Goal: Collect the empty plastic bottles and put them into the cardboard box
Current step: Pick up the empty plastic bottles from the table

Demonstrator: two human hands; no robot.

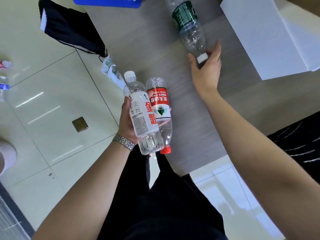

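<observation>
A grey table (155, 32) carries the green-labelled bottle (188, 26), lying flat with its white cap toward the right hand (206, 70) — fingers spread wide around the cap end, barely touching. The left hand (127, 120) grips two bottles together — white-labelled bottle (140, 116) cap up, red-labelled bottle (161, 108) cap down.

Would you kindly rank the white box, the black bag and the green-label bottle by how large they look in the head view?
1. White box, partly cut off by the frame.
2. Black bag.
3. Green-label bottle.
All lie on the same table, so this order is fairly safe.
</observation>
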